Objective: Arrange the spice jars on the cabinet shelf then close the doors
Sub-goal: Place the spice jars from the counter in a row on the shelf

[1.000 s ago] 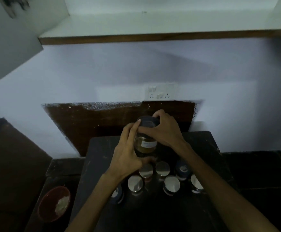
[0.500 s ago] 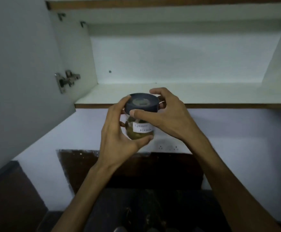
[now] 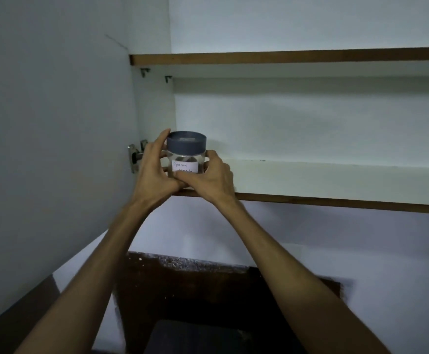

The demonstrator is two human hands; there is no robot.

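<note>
Now the jar [image 3: 185, 156], held in mid-air below the shelf edge half a second ago, sits at the left end of the lower shelf [image 3: 323, 178]; left hand [image 3: 154, 169] and right hand [image 3: 214, 176] both grip its sides.

Jar [image 3: 186, 155] no longer low over dark table among other jars; now up at cabinet, at left end of lower shelf [image 3: 323, 180], just above or on front edge, cannot tell which. My left hand [image 3: 154, 172] shifts from jar's side near lid to cupping left wall, thumb by lid. My right hand [image 3: 214, 178] drops off lid; now grips lower right of jar. Label faces me, reads "Garam". View lifts: other jars gone from sight, upper shelf [image 3: 284, 58] comes in.
</note>
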